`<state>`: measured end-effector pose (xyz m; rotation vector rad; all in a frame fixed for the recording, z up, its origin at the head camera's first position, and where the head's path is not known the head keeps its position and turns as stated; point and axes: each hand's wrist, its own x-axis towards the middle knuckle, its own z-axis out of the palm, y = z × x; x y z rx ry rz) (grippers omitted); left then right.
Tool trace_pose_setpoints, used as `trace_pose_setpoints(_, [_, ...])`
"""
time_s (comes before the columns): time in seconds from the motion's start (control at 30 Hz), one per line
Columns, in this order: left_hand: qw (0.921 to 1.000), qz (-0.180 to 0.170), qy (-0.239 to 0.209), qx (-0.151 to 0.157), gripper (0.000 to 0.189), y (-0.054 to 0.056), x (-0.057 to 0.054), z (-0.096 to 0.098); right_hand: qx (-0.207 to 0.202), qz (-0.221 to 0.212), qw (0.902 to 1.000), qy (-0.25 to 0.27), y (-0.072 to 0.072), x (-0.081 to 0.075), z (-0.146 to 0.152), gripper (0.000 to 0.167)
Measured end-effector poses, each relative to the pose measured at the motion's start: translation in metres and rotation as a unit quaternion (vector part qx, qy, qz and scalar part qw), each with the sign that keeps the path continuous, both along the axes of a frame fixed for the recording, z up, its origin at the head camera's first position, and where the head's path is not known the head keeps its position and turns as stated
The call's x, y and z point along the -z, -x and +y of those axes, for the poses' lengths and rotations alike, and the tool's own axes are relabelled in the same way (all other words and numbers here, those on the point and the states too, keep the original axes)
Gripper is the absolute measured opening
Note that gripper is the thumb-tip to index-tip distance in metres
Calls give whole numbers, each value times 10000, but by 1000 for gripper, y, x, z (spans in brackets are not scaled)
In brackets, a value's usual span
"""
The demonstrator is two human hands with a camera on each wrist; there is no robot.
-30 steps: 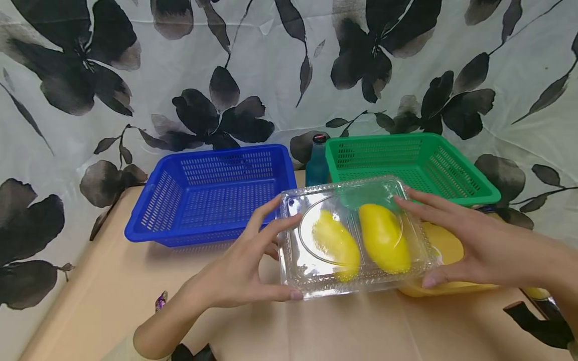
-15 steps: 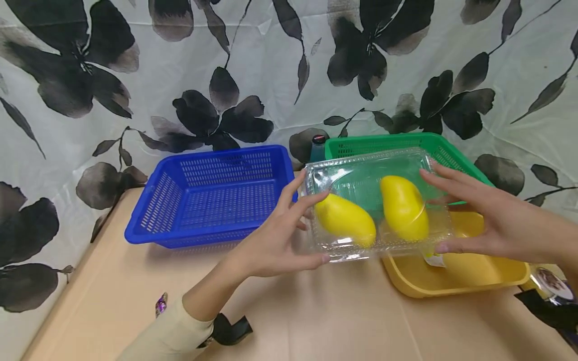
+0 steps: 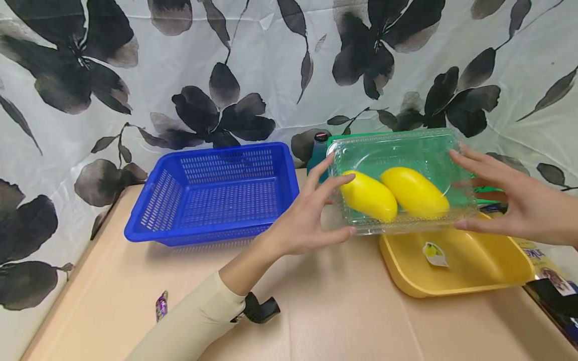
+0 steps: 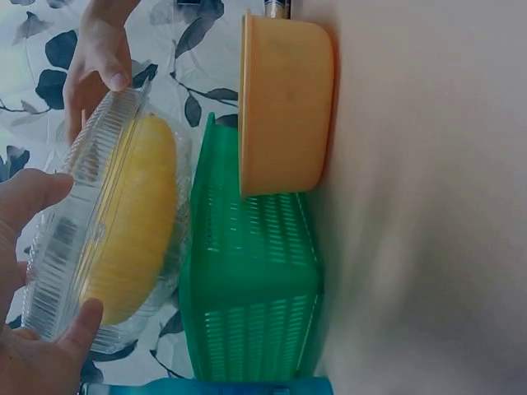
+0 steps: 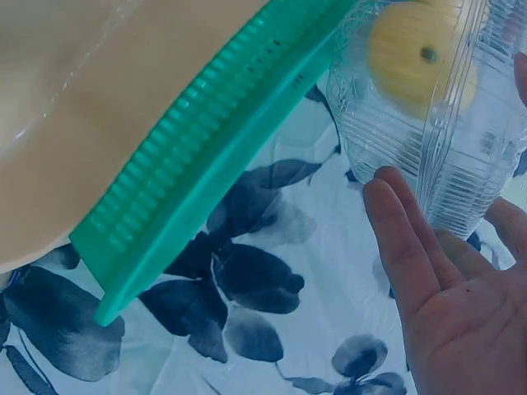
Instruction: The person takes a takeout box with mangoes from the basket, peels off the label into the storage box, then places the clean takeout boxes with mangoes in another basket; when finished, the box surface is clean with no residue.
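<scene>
Both hands hold a clear plastic clamshell box (image 3: pixel 408 145) up in the air, above the yellow tub and in front of the green basket. Two yellow mangoes (image 3: pixel 414 193) lie inside it, against its lower wall. My left hand (image 3: pixel 300 218) grips the left end, thumb at the lower corner and fingers along the upper edge. At the right end, my right hand (image 3: pixel 510 200) holds it between thumb and fingers. The left wrist view shows the box (image 4: pixel 70 214) from its side, with its lid closed. A mango's stem end (image 5: pixel 424 53) shows through the plastic in the right wrist view.
A blue basket (image 3: pixel 209 233) stands at the left and a green basket (image 4: pixel 247 288) behind the box. The yellow tub (image 3: pixel 451 286) has a fruit sticker. A blue bottle (image 3: pixel 318 150) stands between the baskets; a purple wrapped candy (image 3: pixel 161 306) lies front left.
Both hands have carried the clamshell box right and farther back, from before the baskets to over the green one. The mangoes inside have slid closer together. More of the yellow tub shows.
</scene>
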<state>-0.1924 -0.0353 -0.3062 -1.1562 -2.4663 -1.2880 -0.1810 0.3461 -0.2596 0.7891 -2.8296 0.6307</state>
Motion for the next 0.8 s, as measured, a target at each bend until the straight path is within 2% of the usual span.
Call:
trace_pose_setpoints(0.2, [9998, 105, -158, 78, 75, 11, -5, 15, 390, -79, 9992, 17, 8, 1, 11, 129])
trace_pose_setpoints(0.47, [9997, 27, -228, -49, 72, 16, -6, 17, 173, -64, 9998, 56, 24, -1, 11, 124])
trace_pose_setpoints(0.67, [9998, -75, -99, -127, 70, 25, -5, 32, 234, -493, 9978, 369, 38, -5, 14, 117])
trace_pose_setpoints(0.8, [9996, -89, -212, -164, 68, 34, -1, 41, 263, -626, 9965, 479, 49, -4, 17, 115])
